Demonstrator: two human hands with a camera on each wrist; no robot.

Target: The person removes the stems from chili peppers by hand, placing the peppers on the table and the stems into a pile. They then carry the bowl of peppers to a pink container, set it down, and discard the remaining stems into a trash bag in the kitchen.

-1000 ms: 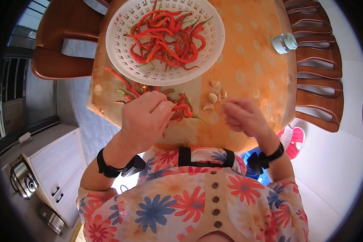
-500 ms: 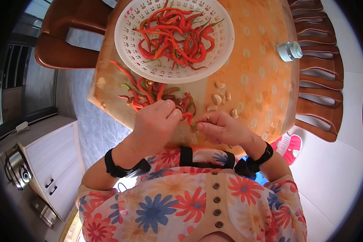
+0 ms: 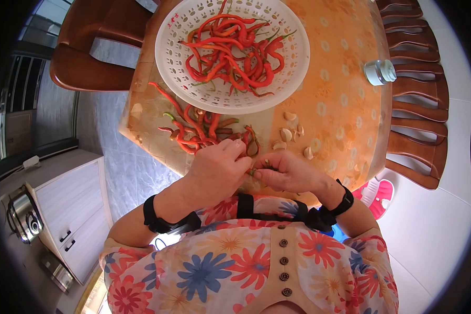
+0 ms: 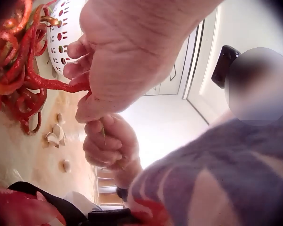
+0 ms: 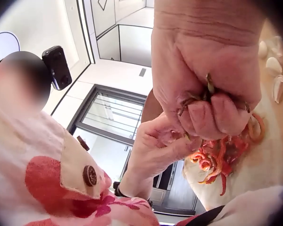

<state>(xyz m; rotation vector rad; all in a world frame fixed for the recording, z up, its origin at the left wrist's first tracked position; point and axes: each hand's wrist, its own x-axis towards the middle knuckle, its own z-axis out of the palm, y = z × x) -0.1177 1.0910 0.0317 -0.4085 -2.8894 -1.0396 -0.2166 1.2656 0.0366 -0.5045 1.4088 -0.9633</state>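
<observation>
The left hand (image 3: 214,170) grips a red chili (image 4: 59,85) whose length trails from its curled fingers in the left wrist view. Against its fingertips, the right hand (image 3: 285,170) pinches at the chili's end. Several green stems (image 5: 210,84) poke out of the right hand's curled fingers in the right wrist view; how many lie inside is hidden. Just beyond the left hand, a pile of red chilies (image 3: 193,128) lies on the table. Behind the pile stands a white perforated basket (image 3: 171,83) holding many red chilies (image 3: 246,60).
Garlic cloves (image 3: 286,135) lie on the orange-patterned table (image 3: 345,110), right of the pile. A lidded glass jar (image 3: 379,72) stands near the right edge. Wooden chairs (image 3: 416,136) line that side, and another chair (image 3: 89,70) is at the left. Pink footwear (image 3: 383,196) is on the floor.
The right hand has come in from the right to meet the left hand. Both hands now sit slightly nearer the body, and the red length visible between them has gone from view.
</observation>
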